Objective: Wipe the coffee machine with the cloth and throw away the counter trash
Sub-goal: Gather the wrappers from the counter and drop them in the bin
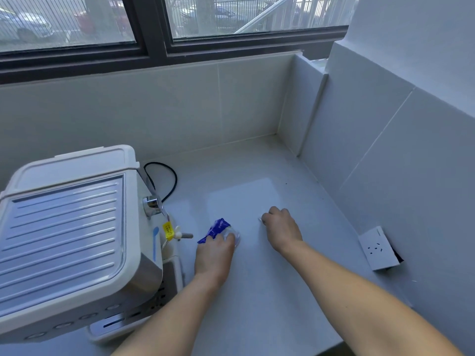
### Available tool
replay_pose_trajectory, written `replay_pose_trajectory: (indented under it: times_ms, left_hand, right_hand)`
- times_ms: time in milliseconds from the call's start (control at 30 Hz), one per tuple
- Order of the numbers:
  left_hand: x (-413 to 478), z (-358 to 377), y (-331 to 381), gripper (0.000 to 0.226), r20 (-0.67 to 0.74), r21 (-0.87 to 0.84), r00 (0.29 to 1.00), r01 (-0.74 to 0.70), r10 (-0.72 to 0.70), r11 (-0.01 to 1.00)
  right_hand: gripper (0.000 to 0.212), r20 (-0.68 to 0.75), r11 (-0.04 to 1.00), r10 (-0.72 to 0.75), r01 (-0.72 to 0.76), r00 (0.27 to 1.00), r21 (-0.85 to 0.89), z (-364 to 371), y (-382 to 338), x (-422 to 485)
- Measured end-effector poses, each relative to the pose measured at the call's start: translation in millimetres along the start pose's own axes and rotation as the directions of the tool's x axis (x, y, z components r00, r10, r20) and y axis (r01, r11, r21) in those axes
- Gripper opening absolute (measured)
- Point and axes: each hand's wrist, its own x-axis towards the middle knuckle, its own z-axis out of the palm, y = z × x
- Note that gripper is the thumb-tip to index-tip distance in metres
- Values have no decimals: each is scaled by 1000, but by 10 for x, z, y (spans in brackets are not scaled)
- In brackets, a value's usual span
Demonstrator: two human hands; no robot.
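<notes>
A white coffee machine (69,227) with a ribbed metal top stands at the left of the pale counter (257,291). My left hand (214,255) lies on the counter just right of the machine, its fingers curled over a crumpled blue and clear plastic wrapper (218,228). My right hand (281,228) is a little further right, knuckles up, fingertips pinching a small pale scrap (260,220) against the counter. No cloth is in view.
A black power cord (169,181) loops behind the machine. A yellow tag (168,231) and a steam wand tip (186,236) stick out of its right side. A white wall socket (379,249) hangs from the right wall. Tiled walls close in the counter at the back and right.
</notes>
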Motion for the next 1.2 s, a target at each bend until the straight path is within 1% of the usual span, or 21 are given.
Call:
replay_pose_trajectory:
  times_ms: [167,367,600,733,933,1100,1200]
  left_hand:
    - [-86,-81,68,47,-45,5,997,-57,57,998]
    - [-258,-229,192,41,-138,0,988,-69,68,998]
    - [-586,-328,332,41,-174,14,982,-73,74,997]
    - [-908,-358,455,38,-233,5,969,-80,79,997]
    - [-1531,-263,698,42,-260,-17,964,-64,57,998]
    - [-2044,-166,861,39,-265,-8,964,-43,39,999]
    - [-2320,-102,935,38,-254,-19,966,-55,48,998]
  right_hand:
    - [26,-28,997,9,-7,1000,75,-25,56,-173]
    - [26,-60,992,14,-7,998,122,-100,87,-454]
    - [20,-107,988,17,0,994,154,-219,163,-973]
    - [16,-146,990,33,-12,989,143,-251,227,-1377]
    - [12,-168,989,8,17,986,146,-241,383,-2041]
    - [13,-148,984,-29,55,988,172,-165,471,-2571]
    - [13,-144,979,-37,65,989,195,-114,499,-2862]
